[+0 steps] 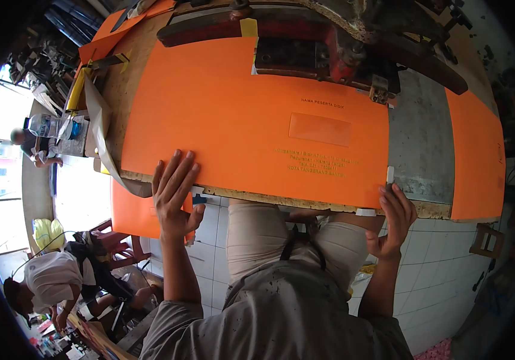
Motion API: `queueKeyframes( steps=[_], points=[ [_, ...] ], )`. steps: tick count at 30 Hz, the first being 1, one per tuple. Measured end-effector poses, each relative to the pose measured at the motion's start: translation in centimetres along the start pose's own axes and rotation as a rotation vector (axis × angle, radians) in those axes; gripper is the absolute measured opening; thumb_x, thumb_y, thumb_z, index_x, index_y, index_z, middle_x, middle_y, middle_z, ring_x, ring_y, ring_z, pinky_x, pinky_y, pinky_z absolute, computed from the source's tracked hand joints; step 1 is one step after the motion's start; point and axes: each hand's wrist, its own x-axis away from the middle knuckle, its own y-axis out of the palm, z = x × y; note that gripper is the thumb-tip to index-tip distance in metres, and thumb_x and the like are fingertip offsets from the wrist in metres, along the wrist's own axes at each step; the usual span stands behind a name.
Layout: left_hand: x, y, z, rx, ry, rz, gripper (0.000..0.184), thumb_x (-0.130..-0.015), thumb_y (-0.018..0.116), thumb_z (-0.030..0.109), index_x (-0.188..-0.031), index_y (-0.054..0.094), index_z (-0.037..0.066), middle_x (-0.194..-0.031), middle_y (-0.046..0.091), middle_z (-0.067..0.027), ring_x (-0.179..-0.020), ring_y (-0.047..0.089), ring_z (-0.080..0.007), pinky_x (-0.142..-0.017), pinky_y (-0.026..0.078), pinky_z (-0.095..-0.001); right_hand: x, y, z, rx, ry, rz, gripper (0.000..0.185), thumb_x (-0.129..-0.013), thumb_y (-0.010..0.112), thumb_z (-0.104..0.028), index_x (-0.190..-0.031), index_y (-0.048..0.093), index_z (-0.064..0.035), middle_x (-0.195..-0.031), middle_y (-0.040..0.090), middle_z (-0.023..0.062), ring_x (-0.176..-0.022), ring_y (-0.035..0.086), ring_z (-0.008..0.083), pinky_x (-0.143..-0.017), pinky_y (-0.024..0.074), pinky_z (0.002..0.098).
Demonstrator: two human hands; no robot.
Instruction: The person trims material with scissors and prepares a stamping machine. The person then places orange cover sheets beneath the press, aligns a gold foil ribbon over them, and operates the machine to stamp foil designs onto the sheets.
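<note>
A large orange printed cover sheet (221, 114) lies flat in front of me, with gold lettering and a rectangular window panel near its right side. My left hand (176, 195) rests on its near left edge, fingers stretched out over the sheet. At the near right corner is my right hand (395, 219), its fingers extended upward by the edge, beside a small white stop block (390, 175). Another white block (365, 212) sits at the near edge. Over the sheet's far side stands a dark red metal press (344, 57), its dark block partly covering the sheet.
More orange sheets (479, 156) lie at the right, past a grey metal plate (419, 138). An orange stack (134, 210) sits low at the left. A water bottle (44, 126) stands further left. One person (59, 279) bends over at lower left; another (38, 147) is farther off.
</note>
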Motion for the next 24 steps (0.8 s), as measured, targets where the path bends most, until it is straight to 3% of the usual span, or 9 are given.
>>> queueKeyframes(
  steps=[13, 24],
  points=[
    [0.9, 0.7, 0.4, 0.012, 0.002, 0.08, 0.065, -0.103, 0.045, 0.058, -0.127, 0.073, 0.005, -0.138, 0.068, -0.0158, -0.14, 0.055, -0.0371, -0.121, 0.031, -0.0529, 0.2, 0.8, 0.2, 0.0, -0.021, 0.096, 0.059, -0.103, 0.048, -0.056, -0.133, 0.063, -0.0081, -0.133, 0.071, 0.0085, -0.132, 0.059, 0.0288, -0.109, 0.033, 0.0425],
    [1.7, 3.0, 0.4, -0.01, -0.005, 0.268, 0.055, -0.106, 0.042, 0.05, -0.128, 0.068, 0.006, -0.139, 0.066, -0.0145, -0.14, 0.054, -0.0357, -0.123, 0.023, -0.0528, -0.4, 0.4, -0.6, 0.011, 0.015, 0.116, 0.059, -0.101, 0.05, -0.053, -0.133, 0.066, -0.0057, -0.134, 0.07, 0.0067, -0.13, 0.06, 0.027, -0.108, 0.035, 0.041]
  ],
)
